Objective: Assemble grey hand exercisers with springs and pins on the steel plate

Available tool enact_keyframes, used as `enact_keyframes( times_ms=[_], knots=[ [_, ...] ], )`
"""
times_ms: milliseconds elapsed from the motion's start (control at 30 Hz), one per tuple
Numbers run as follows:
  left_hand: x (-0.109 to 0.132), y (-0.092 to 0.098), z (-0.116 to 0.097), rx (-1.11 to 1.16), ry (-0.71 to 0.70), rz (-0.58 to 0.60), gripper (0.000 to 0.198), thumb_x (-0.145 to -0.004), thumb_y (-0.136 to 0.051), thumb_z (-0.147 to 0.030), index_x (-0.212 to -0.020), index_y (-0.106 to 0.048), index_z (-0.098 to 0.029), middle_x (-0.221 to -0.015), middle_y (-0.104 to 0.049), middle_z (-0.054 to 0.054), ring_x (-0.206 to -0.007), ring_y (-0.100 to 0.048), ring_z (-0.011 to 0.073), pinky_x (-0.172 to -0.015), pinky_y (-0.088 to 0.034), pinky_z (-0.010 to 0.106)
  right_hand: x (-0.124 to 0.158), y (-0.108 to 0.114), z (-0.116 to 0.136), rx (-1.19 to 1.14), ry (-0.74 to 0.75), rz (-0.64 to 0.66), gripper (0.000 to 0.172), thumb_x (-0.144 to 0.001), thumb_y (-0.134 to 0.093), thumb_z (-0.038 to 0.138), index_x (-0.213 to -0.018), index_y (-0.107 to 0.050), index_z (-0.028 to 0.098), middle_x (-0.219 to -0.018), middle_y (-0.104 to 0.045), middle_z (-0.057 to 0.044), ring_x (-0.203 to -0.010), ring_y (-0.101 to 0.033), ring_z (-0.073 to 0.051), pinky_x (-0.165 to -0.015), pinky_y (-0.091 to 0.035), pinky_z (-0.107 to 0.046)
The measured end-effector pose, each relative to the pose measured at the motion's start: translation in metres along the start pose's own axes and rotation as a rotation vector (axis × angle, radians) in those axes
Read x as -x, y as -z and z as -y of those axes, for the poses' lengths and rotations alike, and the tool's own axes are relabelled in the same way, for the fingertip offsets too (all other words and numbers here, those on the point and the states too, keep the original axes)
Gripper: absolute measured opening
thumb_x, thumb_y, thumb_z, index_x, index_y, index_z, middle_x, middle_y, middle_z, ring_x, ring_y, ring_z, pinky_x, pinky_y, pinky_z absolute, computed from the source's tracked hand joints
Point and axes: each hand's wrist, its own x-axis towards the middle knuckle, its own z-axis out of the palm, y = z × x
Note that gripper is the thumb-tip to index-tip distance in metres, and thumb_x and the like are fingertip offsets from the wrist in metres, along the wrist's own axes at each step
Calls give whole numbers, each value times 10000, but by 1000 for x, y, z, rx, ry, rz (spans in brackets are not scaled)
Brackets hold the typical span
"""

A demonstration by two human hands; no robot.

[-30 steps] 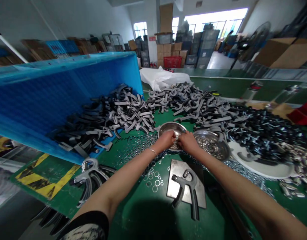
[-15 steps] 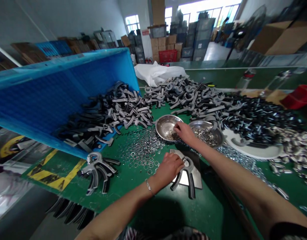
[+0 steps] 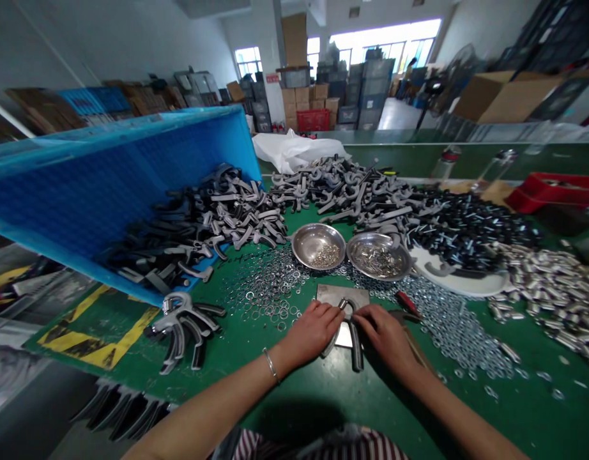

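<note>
Left hand [image 3: 311, 333] and right hand [image 3: 383, 338] moved off two steel bowls [image 3: 299, 241] of small parts [image 3: 326, 257], fingers [image 3: 336, 314] clamped on a hand gripper [image 3: 356, 348].

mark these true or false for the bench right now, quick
1. The left hand and right hand are both on a hand grip trainer lying on a metal plate: true.
2. One steel bowl sits inside another steel bowl: false, they sit side by side, each holding small metal parts.
3. The blue plastic bin is empty: false, dark grey grip handles lie piled in it.
4. A bracelet is on the left wrist: true.
</note>
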Motion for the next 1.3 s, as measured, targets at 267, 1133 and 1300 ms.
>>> enact_keyframes(
  times_ms=[267,1133,1300],
  knots=[
    [10,-4,-10,11,102,-22,419,-1035,-354,-221,-1437,-424,-129,-1386,-554,122,-1226,-486,261,-1008,-385,417,-4,-15,-6,158,249,27,203,-1005,-484,297,-959,-647,187,-959,-689,-104,-939,-612,-245,-875,-512,-413],
    [3,2,-12,-23,145,26,390,-1015,-399,-204,-1394,-470,-150,-1301,-604,141,-1177,-537,259,-987,-403,406,15,3,-3,566,435,239,595,-870,-452,17,-1437,-495,192,-1411,-584,-146,-1093,-621,-286,-945,-549,-482],
    [8,1,-14,22,134,24,410,-1006,-392,-175,-1409,-458,-140,-1290,-603,140,-1161,-527,259,-985,-404,413,37,28,-18,388,310,126,500,-943,-400,117,-1420,-488,242,-1350,-600,-134,-1191,-579,-277,-990,-511,-494]
  ],
)
